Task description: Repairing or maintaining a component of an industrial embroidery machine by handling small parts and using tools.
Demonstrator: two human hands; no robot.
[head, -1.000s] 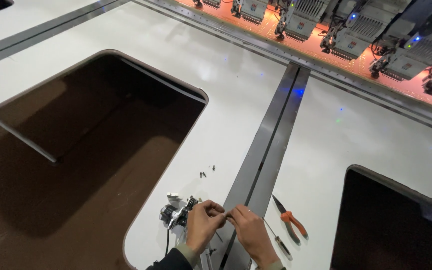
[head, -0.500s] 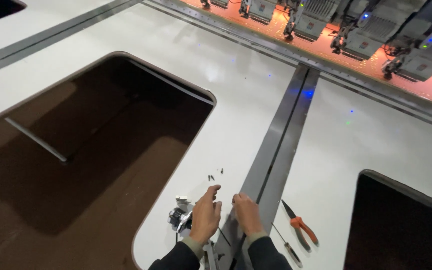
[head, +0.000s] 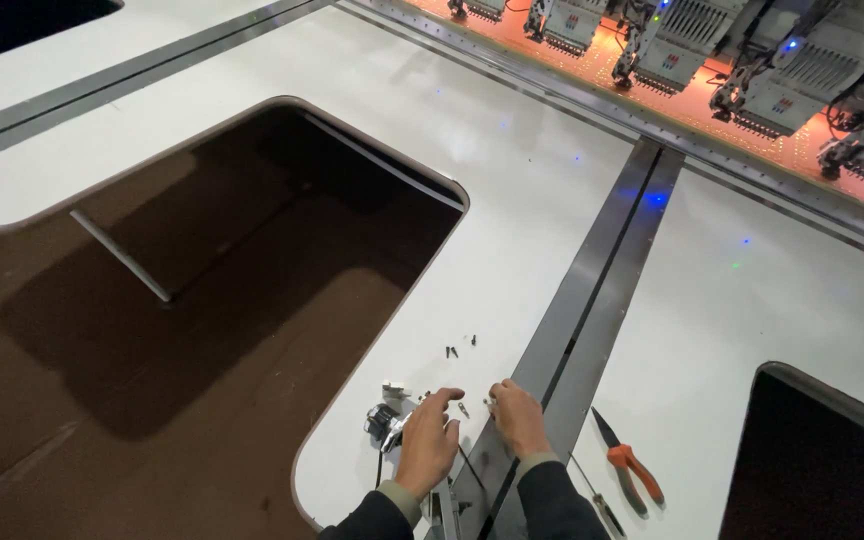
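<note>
White tabletop (head: 552, 230) panels run under a row of embroidery heads (head: 752, 60), split by a dark metal rail (head: 592, 300) and broken by large dark cutouts (head: 212, 300). Both hands lie low at the rail's near end: the left hand (head: 430, 442) has its fingers loosely spread, holding nothing, beside a small metal part (head: 384, 420), and the right hand (head: 519, 418) has curled fingers on the rail edge, seemingly pinching something tiny, though I cannot tell. This looks like fitting small hardware, so any next move calls for fine fingertip work; 3 loose screws (head: 460, 347) lie just ahead and orange-handled pliers (head: 628, 465) lie to the right, nothing blocking.
</note>
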